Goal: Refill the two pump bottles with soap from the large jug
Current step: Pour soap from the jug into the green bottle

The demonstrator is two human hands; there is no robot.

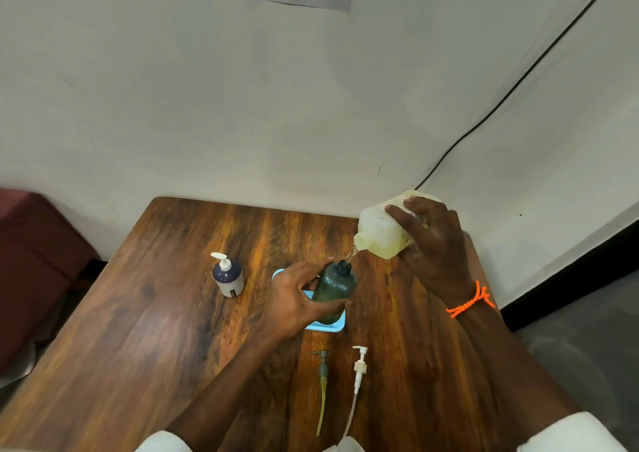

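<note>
My right hand (434, 244) grips the large translucent jug (377, 230) of pale yellow soap, tipped with its spout down to the left. A thin stream runs from the spout into the open neck of the dark green bottle (335, 287). My left hand (297, 299) holds that bottle by its side; it stands in a light blue tray (328, 325). A dark blue and white pump bottle (228, 277) with its pump on stands to the left. Two loose pump heads lie near me: a green one (323, 382) and a white one (359, 372).
The wooden table (155, 330) ends at a white wall behind. A black cable (518, 81) runs down the wall toward the table's back right corner. A dark red seat (38, 261) stands to the left, grey floor to the right.
</note>
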